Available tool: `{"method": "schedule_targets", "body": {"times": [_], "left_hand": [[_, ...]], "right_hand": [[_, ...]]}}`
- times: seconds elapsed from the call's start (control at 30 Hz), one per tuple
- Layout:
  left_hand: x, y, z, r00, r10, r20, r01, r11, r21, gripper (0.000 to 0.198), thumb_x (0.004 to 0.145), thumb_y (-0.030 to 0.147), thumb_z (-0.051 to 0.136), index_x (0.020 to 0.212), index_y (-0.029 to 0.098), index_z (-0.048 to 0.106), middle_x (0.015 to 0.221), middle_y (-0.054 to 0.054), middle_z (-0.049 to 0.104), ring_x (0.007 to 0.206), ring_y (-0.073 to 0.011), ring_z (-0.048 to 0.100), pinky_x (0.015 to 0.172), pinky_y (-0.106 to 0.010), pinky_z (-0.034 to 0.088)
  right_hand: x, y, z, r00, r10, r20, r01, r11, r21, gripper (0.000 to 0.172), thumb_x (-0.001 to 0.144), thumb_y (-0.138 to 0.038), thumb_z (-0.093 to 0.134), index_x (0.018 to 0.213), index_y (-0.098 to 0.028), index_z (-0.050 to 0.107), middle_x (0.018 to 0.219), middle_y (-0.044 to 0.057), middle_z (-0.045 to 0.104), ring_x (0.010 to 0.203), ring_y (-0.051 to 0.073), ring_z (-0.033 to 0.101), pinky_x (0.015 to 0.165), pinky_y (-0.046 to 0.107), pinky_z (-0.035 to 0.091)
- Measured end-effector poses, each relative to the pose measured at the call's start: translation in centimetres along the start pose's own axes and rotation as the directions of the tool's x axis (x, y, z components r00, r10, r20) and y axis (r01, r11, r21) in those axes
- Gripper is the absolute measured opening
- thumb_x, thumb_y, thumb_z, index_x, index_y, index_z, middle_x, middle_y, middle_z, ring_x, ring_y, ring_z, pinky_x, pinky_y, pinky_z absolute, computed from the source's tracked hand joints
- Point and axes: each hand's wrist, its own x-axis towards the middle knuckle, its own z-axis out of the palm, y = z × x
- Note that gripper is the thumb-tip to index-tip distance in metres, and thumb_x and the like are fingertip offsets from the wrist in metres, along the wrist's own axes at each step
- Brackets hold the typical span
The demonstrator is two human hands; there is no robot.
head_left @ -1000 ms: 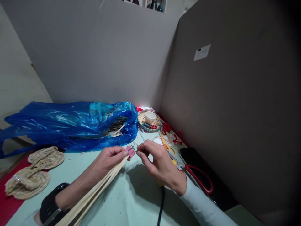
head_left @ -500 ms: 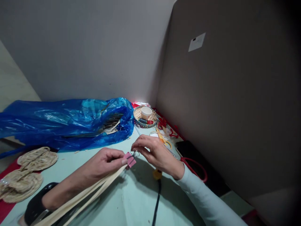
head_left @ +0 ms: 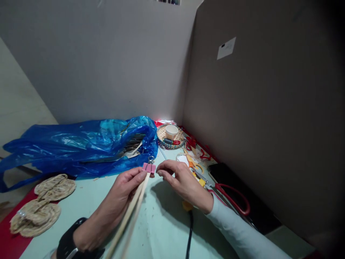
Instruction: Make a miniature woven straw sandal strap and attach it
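My left hand [head_left: 122, 190] is closed on a pink binder clip [head_left: 149, 168], thumb and forefinger pinching its lower left side. The wire handles of the clip point up and away from me. Pale, flat straw-like strips [head_left: 134, 203] are clamped in the clip and hang down towards me past my left wrist. My right hand [head_left: 184, 181] hovers just right of the clip, fingers bent and thumb slightly apart from the forefinger. I see nothing between those fingertips.
A blue plastic bag [head_left: 81, 144] with dark stalks lies at the back left. Woven straw pieces [head_left: 37, 216] are at the left. A basket [head_left: 163, 138] holds a paper cup [head_left: 171, 131]. Red-handled scissors [head_left: 239, 201] and a black cable [head_left: 190, 230] lie at the right.
My left hand has turned the clip from tilted to upright, its handles now away from me. My right fingers have come off the wire handles. The view has shifted slightly.
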Motion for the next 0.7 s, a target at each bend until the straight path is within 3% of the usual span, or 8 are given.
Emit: {"method": "schedule_targets", "body": {"times": [0.17, 0.27, 0.33, 0.43, 0.53, 0.7], "left_hand": [[-0.3, 0.0, 0.5, 0.998, 0.053, -0.043, -0.054, 0.998, -0.017, 0.038, 0.080, 0.042, 0.075, 0.111, 0.020, 0.074, 0.077, -0.001, 0.068, 0.062, -0.0126, 0.055, 0.064, -0.025, 0.048], [-0.3, 0.0, 0.5, 0.995, 0.088, -0.056, -0.087, 0.996, 0.026, 0.036, 0.081, 0.043, 0.074, 0.109, 0.021, 0.077, 0.081, -0.004, 0.073, 0.072, -0.0188, 0.062, 0.076, -0.033, 0.052], [-0.4, -0.1, 0.5, 0.988, 0.126, -0.085, -0.118, 0.989, 0.086, 0.030, 0.081, 0.042, 0.073, 0.102, 0.022, 0.080, 0.087, -0.004, 0.074, 0.083, -0.0226, 0.065, 0.082, -0.035, 0.050], [-0.5, 0.1, 0.4, 0.970, 0.204, -0.136, -0.173, 0.963, 0.207, 0.019, 0.078, 0.038, 0.075, 0.087, 0.024, 0.083, 0.094, -0.004, 0.073, 0.097, -0.0246, 0.062, 0.090, -0.032, 0.044], [-0.6, 0.9, 0.5, 0.962, 0.241, -0.131, -0.194, 0.935, 0.298, 0.012, 0.073, 0.034, 0.079, 0.080, 0.025, 0.084, 0.091, -0.003, 0.074, 0.096, -0.0250, 0.062, 0.087, -0.030, 0.044], [-1.0, 2.3, 0.5, 0.981, 0.160, -0.110, -0.115, 0.935, 0.334, 0.020, 0.072, 0.037, 0.078, 0.087, 0.025, 0.084, 0.089, -0.003, 0.079, 0.090, -0.0252, 0.068, 0.080, -0.029, 0.049]], "right_hand": [[0.0, -0.3, 0.7, 0.979, 0.172, 0.106, -0.196, 0.936, 0.291, 0.015, 0.095, -0.028, 0.055, 0.100, -0.016, 0.061, 0.069, 0.000, 0.062, 0.062, 0.014, 0.060, 0.064, 0.027, 0.046], [-0.2, -1.5, 1.0, 0.965, 0.165, 0.205, -0.243, 0.857, 0.455, 0.029, 0.095, -0.043, 0.055, 0.098, -0.016, 0.062, 0.079, 0.003, 0.065, 0.070, 0.014, 0.062, 0.068, 0.027, 0.049], [-0.4, -2.0, 1.1, 0.953, 0.189, 0.238, -0.293, 0.775, 0.560, 0.035, 0.088, -0.048, 0.066, 0.101, -0.016, 0.061, 0.078, 0.001, 0.064, 0.070, 0.013, 0.060, 0.068, 0.026, 0.047], [-0.6, -2.2, 1.2, 0.939, 0.241, 0.246, -0.344, 0.674, 0.654, 0.042, 0.075, -0.045, 0.081, 0.095, -0.015, 0.060, 0.067, -0.004, 0.058, 0.063, 0.011, 0.052, 0.065, 0.024, 0.041], [-0.7, -2.0, 1.4, 0.939, 0.257, 0.228, -0.342, 0.640, 0.688, 0.042, 0.072, -0.042, 0.084, 0.091, -0.015, 0.057, 0.065, -0.006, 0.056, 0.062, 0.010, 0.048, 0.062, 0.023, 0.037], [-0.8, -1.9, 1.6, 0.938, 0.249, 0.240, -0.344, 0.612, 0.712, 0.041, 0.072, -0.032, 0.084, 0.099, -0.014, 0.058, 0.072, -0.005, 0.057, 0.065, 0.010, 0.048, 0.063, 0.023, 0.036]]}}
